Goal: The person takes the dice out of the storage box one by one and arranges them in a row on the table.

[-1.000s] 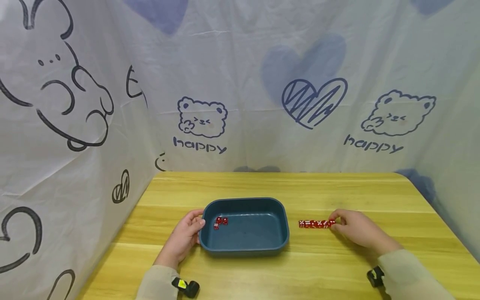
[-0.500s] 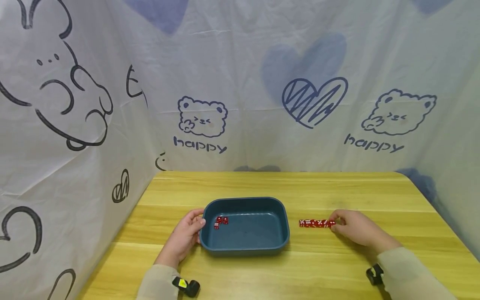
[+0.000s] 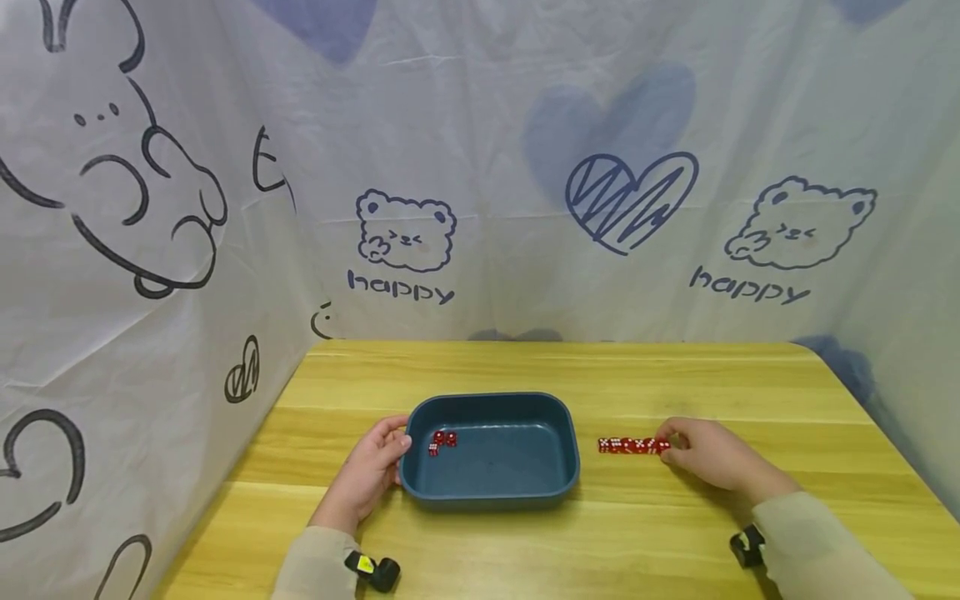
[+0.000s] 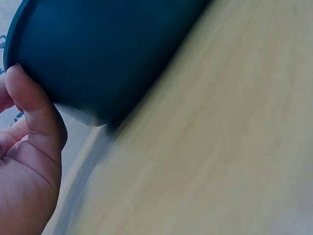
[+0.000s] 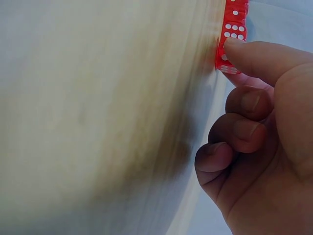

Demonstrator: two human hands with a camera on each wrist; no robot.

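Apparently, the step in hand was taking hold of a die at the end of a straight row of red dice [image 3: 627, 447], which lay on the counter [image 3: 600, 542] right of the frame's centre. The right hand [image 3: 708, 454] pinched the end die [image 5: 225, 57] narrowly, its other fingers curled in (the right wrist view showed this best). Lower left of centre, the left hand [image 3: 366, 472] held the left end of a dark teal rectangular tray [image 3: 498, 471], where three loose red dice [image 3: 439, 437] sat toward the upper left of its floor. The next move, I judged, called for a firm pinch and a clean separation, leaving the neighbouring dice undisturbed.
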